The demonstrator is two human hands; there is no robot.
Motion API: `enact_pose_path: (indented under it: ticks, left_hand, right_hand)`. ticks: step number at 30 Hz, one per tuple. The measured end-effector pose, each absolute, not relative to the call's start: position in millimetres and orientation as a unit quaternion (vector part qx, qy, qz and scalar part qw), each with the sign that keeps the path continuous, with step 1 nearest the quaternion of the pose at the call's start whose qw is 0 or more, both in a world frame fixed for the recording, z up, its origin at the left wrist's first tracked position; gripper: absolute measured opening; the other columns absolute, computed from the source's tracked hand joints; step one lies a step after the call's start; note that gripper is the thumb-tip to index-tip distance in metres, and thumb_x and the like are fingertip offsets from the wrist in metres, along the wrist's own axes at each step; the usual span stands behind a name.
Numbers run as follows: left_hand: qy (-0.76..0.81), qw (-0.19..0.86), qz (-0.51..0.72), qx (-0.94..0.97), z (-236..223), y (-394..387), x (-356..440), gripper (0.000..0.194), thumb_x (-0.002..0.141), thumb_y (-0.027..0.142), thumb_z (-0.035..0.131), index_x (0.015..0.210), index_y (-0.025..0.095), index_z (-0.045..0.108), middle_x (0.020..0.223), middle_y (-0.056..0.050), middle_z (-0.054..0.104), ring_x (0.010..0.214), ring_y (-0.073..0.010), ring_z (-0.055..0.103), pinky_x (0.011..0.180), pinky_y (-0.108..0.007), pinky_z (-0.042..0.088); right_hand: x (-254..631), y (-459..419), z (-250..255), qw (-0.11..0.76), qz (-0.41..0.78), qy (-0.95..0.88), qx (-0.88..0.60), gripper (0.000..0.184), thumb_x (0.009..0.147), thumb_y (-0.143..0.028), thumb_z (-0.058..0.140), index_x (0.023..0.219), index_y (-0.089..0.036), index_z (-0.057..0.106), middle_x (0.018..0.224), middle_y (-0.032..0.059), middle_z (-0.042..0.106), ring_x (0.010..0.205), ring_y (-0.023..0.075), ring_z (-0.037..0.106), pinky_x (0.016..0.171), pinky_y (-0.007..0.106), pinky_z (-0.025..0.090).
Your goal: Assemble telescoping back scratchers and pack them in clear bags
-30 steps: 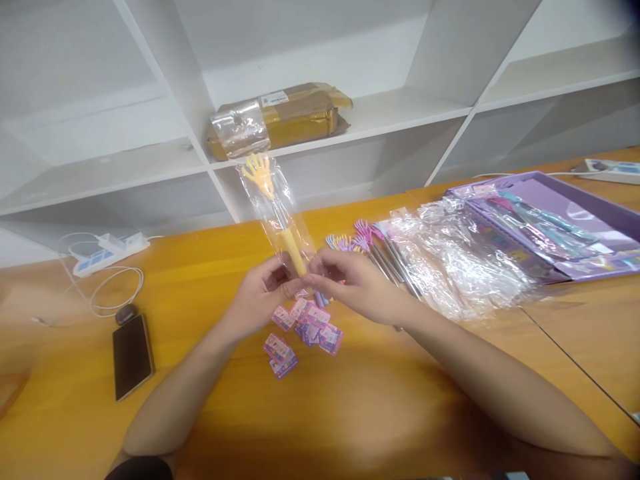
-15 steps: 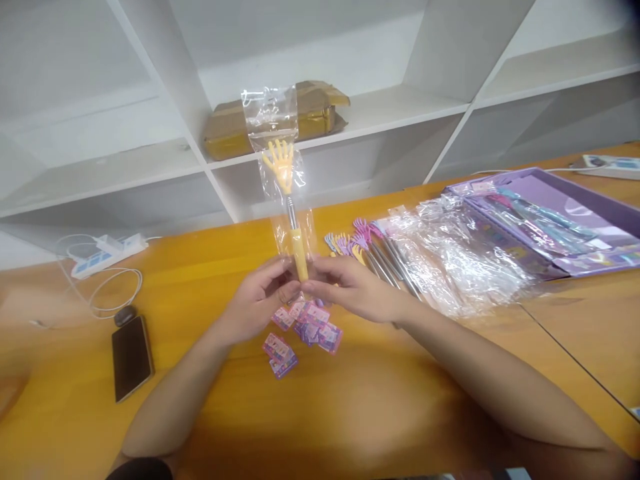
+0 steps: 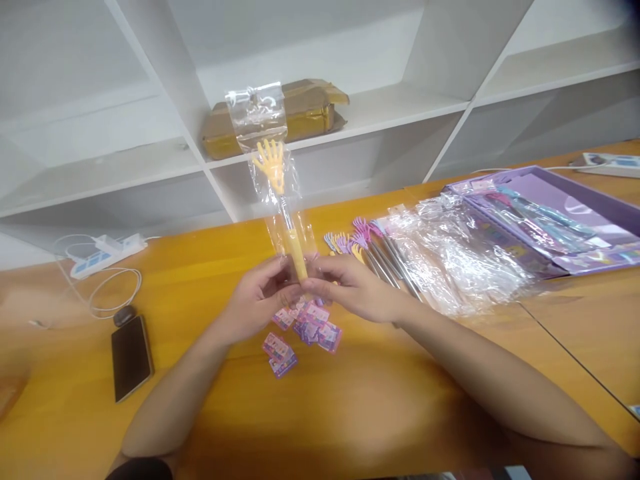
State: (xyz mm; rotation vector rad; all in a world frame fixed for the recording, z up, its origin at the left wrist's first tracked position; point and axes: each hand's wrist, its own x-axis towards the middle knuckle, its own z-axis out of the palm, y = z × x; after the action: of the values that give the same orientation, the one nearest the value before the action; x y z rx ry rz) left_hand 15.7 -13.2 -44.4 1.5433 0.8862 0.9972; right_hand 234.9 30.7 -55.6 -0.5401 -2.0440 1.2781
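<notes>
A yellow hand-shaped back scratcher (image 3: 281,200) stands nearly upright inside a clear plastic bag (image 3: 260,123), leaning a little to the left. My left hand (image 3: 260,297) and my right hand (image 3: 350,287) both pinch the bag's lower end around the yellow handle, fingers closed. Small pink and purple cards (image 3: 305,330) lie on the orange table (image 3: 350,413) just under my hands. More scratchers (image 3: 370,250) with pink, purple and yellow heads lie right of my right hand.
A heap of clear bags (image 3: 450,267) and a purple box (image 3: 560,220) lie to the right. A dark phone (image 3: 131,357), a power strip (image 3: 107,253) and white cable sit at left. White shelves behind hold a brown parcel (image 3: 305,113).
The bagged scratcher swung from leaning left to upright, then tipped slightly left again. Both hands stayed pinched at its lower end.
</notes>
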Motion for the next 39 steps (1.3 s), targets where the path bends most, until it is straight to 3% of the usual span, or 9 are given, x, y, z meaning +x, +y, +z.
enact_pose_path:
  ticks: [3, 10, 14, 22, 33, 39]
  left_hand:
    - [0.383, 0.52, 0.418, 0.639, -43, -15, 15, 0.034, 0.097, 0.032, 0.075, 0.129, 0.019, 0.074, 0.104, -0.008, 0.07, 0.091, -0.0181, 0.064, 0.08, -0.028, 0.055]
    - [0.37, 0.523, 0.438, 0.63, -49, -10, 16, 0.019, 0.094, 0.036, 0.079, 0.099, 0.018, 0.075, 0.084, -0.002, 0.065, 0.074, -0.0142, 0.062, 0.07, -0.026, 0.053]
    - [0.394, 0.491, 0.452, 0.632, -54, -10, 18, 0.021, 0.094, 0.037, 0.079, 0.105, 0.019, 0.077, 0.085, -0.002, 0.066, 0.077, -0.0149, 0.062, 0.071, -0.026, 0.052]
    - [0.385, 0.431, 0.464, 0.671, -55, -9, 16, 0.016, 0.094, 0.035, 0.079, 0.094, 0.019, 0.081, 0.076, -0.002, 0.065, 0.072, -0.0155, 0.062, 0.069, -0.028, 0.05]
    - [0.383, 0.415, 0.458, 0.687, -55, -6, 14, 0.025, 0.094, 0.042, 0.077, 0.106, 0.022, 0.087, 0.092, -0.008, 0.075, 0.087, -0.0217, 0.067, 0.084, -0.033, 0.055]
    - [0.386, 0.413, 0.445, 0.695, -55, -7, 13, 0.025, 0.096, 0.041, 0.075, 0.105, 0.022, 0.087, 0.091, -0.009, 0.076, 0.086, -0.0227, 0.069, 0.085, -0.034, 0.056]
  right_hand:
    - [234, 31, -58, 0.334, 0.489, -0.78, -0.203, 0.041, 0.108, -0.046, 0.056, 0.078, -0.019, 0.055, 0.072, -0.0043, 0.049, 0.067, 0.0087, 0.042, 0.062, 0.026, 0.034]
    - [233, 32, -59, 0.348, 0.48, -0.781, -0.196, 0.04, 0.107, -0.046, 0.058, 0.077, -0.019, 0.056, 0.072, -0.0048, 0.046, 0.067, 0.0082, 0.042, 0.062, 0.026, 0.034]
    - [233, 31, -58, 0.35, 0.487, -0.779, -0.182, 0.041, 0.11, -0.044, 0.052, 0.077, -0.019, 0.054, 0.073, -0.0044, 0.046, 0.068, 0.0087, 0.04, 0.064, 0.026, 0.035]
    - [236, 35, -65, 0.327, 0.566, -0.741, -0.153, 0.046, 0.112, -0.047, 0.049, 0.076, -0.018, 0.056, 0.068, -0.0038, 0.053, 0.065, 0.0094, 0.046, 0.063, 0.026, 0.038]
    - [234, 39, -76, 0.306, 0.653, -0.687, -0.084, 0.039, 0.112, -0.047, 0.05, 0.093, -0.017, 0.065, 0.07, -0.0033, 0.054, 0.061, 0.0099, 0.048, 0.059, 0.027, 0.039]
    - [234, 38, -75, 0.304, 0.667, -0.676, -0.073, 0.041, 0.112, -0.047, 0.051, 0.086, -0.018, 0.061, 0.07, -0.0031, 0.053, 0.062, 0.0105, 0.047, 0.061, 0.028, 0.039]
